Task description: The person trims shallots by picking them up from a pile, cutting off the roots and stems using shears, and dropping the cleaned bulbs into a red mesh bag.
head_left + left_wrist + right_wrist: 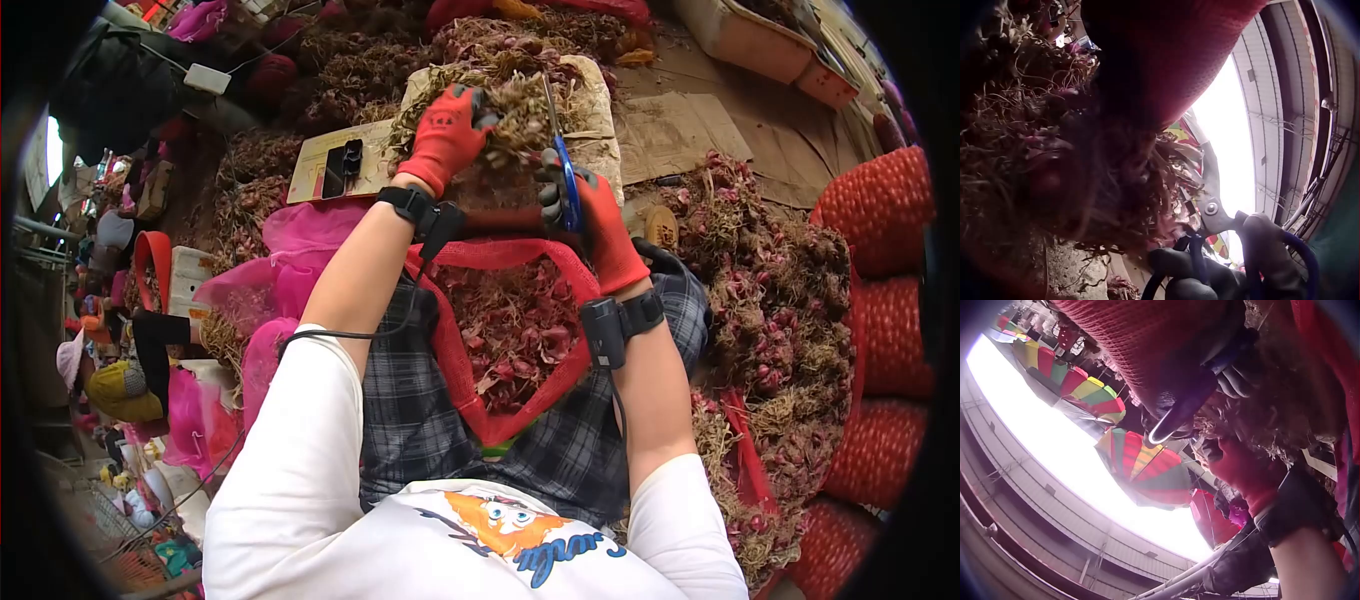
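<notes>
In a red glove, the left hand (447, 135) grips a bunch of dried shallots with stems (525, 120) over a pale board (598, 130). The gloved right hand (598, 220) holds blue-handled scissors (568, 180), whose blades point away from the body beside the bunch. In the left wrist view the scissors' pivot (1211, 209) shows next to the stems, and dark gloved fingers (1191, 289) are round the handles. Between the legs lies a red mesh bag (455, 375), its mouth spread around loose shallots (515, 330).
A phone (333, 178) lies on a yellow card (305, 165) left of the board. Piled shallots (780, 300) and full red sacks (895, 335) stand on the right. Pink mesh (290, 260) lies by the left arm; a white foam box (750, 45) sits at the upper right.
</notes>
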